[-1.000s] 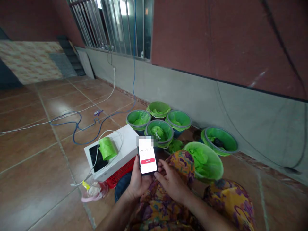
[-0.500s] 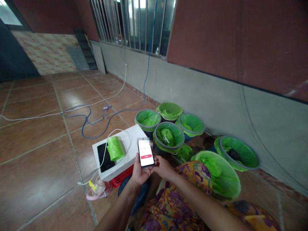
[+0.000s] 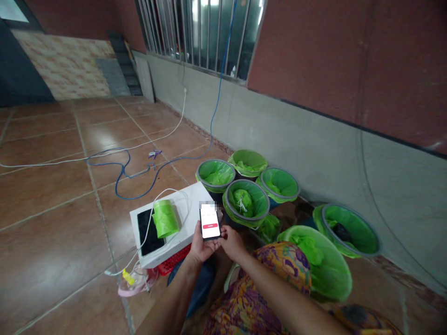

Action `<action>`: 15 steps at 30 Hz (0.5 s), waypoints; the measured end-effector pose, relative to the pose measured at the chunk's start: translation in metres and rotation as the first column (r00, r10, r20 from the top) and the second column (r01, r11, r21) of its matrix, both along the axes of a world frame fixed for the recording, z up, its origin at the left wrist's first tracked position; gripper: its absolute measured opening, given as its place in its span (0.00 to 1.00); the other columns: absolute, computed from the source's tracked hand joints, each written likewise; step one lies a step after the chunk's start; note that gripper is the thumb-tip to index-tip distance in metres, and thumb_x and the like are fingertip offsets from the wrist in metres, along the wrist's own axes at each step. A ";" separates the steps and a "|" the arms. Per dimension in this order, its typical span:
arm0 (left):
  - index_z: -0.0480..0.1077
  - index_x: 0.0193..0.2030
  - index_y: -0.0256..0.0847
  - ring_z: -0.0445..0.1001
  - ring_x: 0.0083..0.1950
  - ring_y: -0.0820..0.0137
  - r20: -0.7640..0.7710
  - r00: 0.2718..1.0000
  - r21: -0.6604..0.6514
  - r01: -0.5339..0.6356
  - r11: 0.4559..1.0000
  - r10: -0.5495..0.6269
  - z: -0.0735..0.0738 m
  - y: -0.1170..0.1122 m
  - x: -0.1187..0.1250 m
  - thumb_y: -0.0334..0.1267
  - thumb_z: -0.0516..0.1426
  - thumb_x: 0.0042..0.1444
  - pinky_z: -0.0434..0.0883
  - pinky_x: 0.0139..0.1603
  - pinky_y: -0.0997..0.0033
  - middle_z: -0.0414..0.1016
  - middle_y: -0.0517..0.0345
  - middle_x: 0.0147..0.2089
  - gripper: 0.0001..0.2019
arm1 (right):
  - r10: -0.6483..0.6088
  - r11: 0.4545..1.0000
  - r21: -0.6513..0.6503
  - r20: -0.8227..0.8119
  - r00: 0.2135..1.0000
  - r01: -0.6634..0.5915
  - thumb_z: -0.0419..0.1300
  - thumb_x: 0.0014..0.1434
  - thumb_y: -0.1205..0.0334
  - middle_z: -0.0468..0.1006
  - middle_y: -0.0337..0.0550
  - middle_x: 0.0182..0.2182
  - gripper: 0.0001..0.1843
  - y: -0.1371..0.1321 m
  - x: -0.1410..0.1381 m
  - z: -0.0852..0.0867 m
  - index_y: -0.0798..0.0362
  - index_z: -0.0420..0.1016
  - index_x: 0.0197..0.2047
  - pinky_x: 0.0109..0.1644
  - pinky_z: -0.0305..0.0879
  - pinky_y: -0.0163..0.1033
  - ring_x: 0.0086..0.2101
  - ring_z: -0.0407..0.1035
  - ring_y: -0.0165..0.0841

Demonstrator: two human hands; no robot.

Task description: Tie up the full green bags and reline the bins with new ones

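A smartphone (image 3: 210, 232) with a lit white screen and a red button lies in my left hand (image 3: 201, 247), its fingers wrapped round the lower left side. My right hand (image 3: 232, 243) has its fingers closed at the phone's lower right corner. Just beyond the hands is a white box (image 3: 192, 197). On it rest a roll of green plastic bags (image 3: 166, 218) and a dark, flat tablet-like device (image 3: 146, 239), with a white cable looped around them. Under the box a red basket (image 3: 174, 260) shows in part.
Several bins with green liners, among them a grey-rimmed bin (image 3: 246, 218) and a wide green-lined bin (image 3: 335, 274), stand at the right. Blue cable (image 3: 122, 179) and white cable (image 3: 45, 164) cross the tiled floor. A pink item (image 3: 131, 291) lies left of the basket.
The view has shifted slightly. Both hands still hold the phone, with the right fingers at its lower corner; the bins, box and roll have not been moved.
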State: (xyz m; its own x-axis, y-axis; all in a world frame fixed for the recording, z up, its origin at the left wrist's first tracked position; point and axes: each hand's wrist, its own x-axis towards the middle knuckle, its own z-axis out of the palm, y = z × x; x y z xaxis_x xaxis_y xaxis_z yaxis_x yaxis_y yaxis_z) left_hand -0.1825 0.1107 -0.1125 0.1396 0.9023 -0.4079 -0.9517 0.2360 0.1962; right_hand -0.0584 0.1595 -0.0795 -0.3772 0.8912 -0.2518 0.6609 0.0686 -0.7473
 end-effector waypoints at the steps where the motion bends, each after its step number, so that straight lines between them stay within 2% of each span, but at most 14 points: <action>1: 0.73 0.52 0.27 0.81 0.40 0.57 0.009 1.000 -0.012 0.002 1.000 -0.002 -0.001 0.001 -0.001 0.63 0.44 0.63 0.76 0.43 0.60 0.81 0.36 0.43 0.37 | -0.005 1.000 -0.003 0.001 1.000 0.005 0.59 0.49 0.72 0.80 0.45 0.39 0.19 0.001 -0.001 -0.002 0.56 0.74 0.46 0.43 0.65 0.35 0.39 0.73 0.35; 4: 0.72 0.53 0.27 0.81 0.40 0.56 0.032 0.999 -0.033 0.012 0.999 -0.011 -0.005 0.004 -0.005 0.63 0.44 0.62 0.76 0.42 0.59 0.81 0.36 0.43 0.37 | -0.014 1.000 -0.021 -0.007 1.000 0.013 0.59 0.50 0.72 0.80 0.45 0.40 0.21 0.002 -0.003 -0.006 0.55 0.73 0.49 0.44 0.66 0.36 0.40 0.73 0.34; 8: 0.72 0.54 0.27 0.81 0.42 0.56 0.066 0.997 0.004 0.030 1.000 -0.031 -0.011 0.006 -0.011 0.62 0.45 0.63 0.75 0.43 0.59 0.80 0.35 0.44 0.36 | -0.002 1.000 -0.023 0.005 1.000 0.002 0.58 0.50 0.72 0.80 0.45 0.40 0.20 0.003 -0.007 -0.009 0.55 0.73 0.48 0.45 0.66 0.36 0.40 0.73 0.34; 15: 0.69 0.57 0.25 0.79 0.49 0.49 0.131 0.991 0.042 0.007 0.999 -0.012 -0.025 0.002 -0.023 0.71 0.42 0.57 0.73 0.48 0.51 0.79 0.30 0.47 0.46 | 0.039 0.997 -0.067 0.009 0.999 -0.038 0.60 0.51 0.69 0.79 0.43 0.37 0.17 0.006 -0.014 -0.011 0.55 0.72 0.47 0.42 0.65 0.35 0.36 0.72 0.33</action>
State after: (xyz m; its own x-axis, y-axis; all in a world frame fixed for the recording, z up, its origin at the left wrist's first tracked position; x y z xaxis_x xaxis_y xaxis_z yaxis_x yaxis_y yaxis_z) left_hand -0.2051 0.1125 -0.1374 0.1978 0.9163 -0.3482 -0.9677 0.2392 0.0799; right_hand -0.0721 0.1653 -0.0906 -0.4084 0.8570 -0.3143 0.6661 0.0444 -0.7445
